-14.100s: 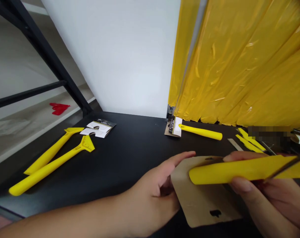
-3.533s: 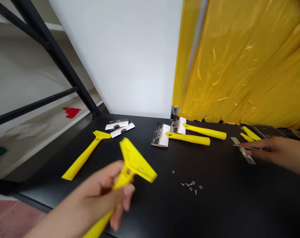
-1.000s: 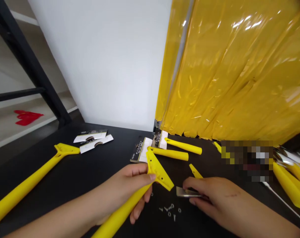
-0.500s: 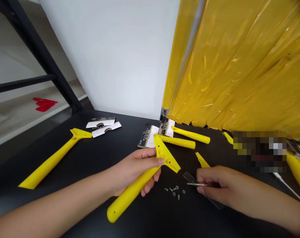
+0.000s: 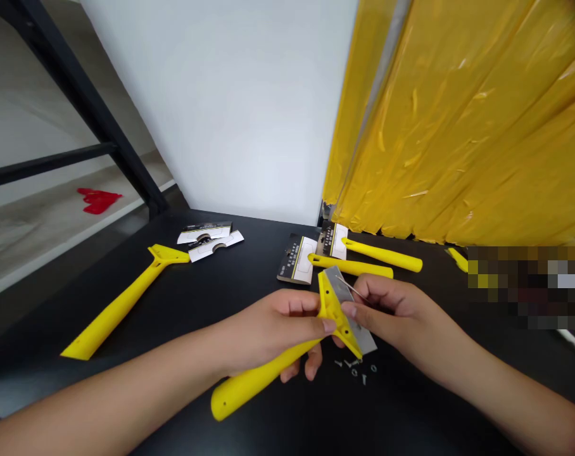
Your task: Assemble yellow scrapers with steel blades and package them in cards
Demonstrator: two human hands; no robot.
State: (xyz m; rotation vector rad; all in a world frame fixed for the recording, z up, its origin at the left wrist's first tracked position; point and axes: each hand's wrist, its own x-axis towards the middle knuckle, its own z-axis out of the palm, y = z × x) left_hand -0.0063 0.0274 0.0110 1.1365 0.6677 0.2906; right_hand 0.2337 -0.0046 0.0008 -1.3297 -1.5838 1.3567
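Just right of the frame's center, a yellow scraper handle was gripped by the left hand, fingers curled beneath its neck, thumb pressed on its triangular head. The right hand, entering from the lower right, pinched a flat metal blade against that head's right edge; a thin metal piece stuck out from its fingers. Loose screws and nuts lay just below, on a black tabletop. A second yellow handle lay at left.
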